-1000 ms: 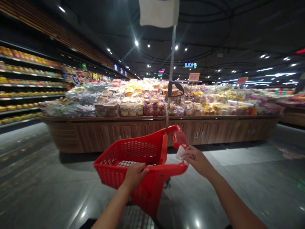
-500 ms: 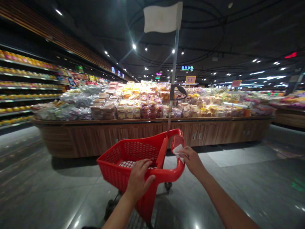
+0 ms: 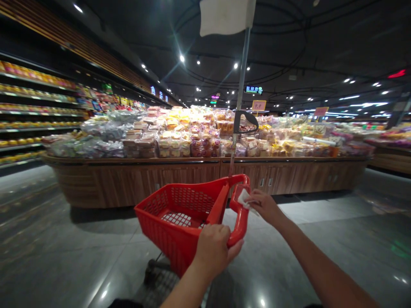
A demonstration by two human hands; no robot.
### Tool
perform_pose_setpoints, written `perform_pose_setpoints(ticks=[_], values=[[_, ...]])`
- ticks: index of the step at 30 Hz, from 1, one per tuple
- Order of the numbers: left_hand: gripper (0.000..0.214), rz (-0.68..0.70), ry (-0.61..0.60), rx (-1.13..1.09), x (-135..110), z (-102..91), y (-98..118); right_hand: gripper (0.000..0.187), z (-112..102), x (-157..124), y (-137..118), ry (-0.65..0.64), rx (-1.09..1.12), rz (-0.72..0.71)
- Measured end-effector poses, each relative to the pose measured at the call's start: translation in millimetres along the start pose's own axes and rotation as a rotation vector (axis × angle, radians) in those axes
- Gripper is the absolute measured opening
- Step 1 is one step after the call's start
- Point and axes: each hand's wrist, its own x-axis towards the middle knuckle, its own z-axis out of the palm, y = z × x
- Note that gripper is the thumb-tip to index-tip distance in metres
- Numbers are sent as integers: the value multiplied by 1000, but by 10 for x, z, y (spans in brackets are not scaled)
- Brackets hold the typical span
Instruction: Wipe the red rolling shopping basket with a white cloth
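Note:
In front of me stands a red plastic shopping cart [image 3: 180, 239] with a perforated basket. My left hand [image 3: 213, 248] is closed around the near side of its looped handle [image 3: 241, 222]. Pinched in the fingers of my right hand [image 3: 263, 206] is a white wipe [image 3: 244, 198], pressed against the handle's far part near a flat red panel. From the cart's handle end rises a pole [image 3: 243, 72] with a white flag [image 3: 226, 17] on top and a dark hook-shaped bracket [image 3: 246, 122] partway up.
A long wooden display counter [image 3: 128, 182] heaped with bagged food [image 3: 192, 134] runs across beyond the cart. Shelves of jars [image 3: 35, 111] line the left side. Price signs [image 3: 258, 105] stand over the goods. Grey tiled floor [image 3: 308, 256] surrounds the cart.
My left hand has gone from resting open on the basket's edge to gripping the handle. The right hand has shifted slightly up and right with the wipe. The cart has turned a little.

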Motion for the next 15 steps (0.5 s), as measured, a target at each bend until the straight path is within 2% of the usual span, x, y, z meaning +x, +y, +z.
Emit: perform_pose_setpoints(ticks=[2, 4, 8, 10, 12, 15], values=[[29, -3, 14, 3, -2, 12, 1, 23, 12, 236, 46, -30, -103, -40], [29, -1, 28, 8, -6, 21, 1, 28, 21, 440, 18, -124, -140, -101], [29, 10, 62, 14, -33, 21, -23, 29, -16, 636, -195, -507, -75, -321], [30, 21, 73, 12, -40, 10, -33, 28, -10, 664, -327, -659, -135, -379], [30, 28, 80, 13, -36, -4, -31, 26, 50, 685, -448, -675, -297, -368], [29, 30, 84, 24, -24, -20, -16, 21, 200, 721, -585, -591, -524, -316]])
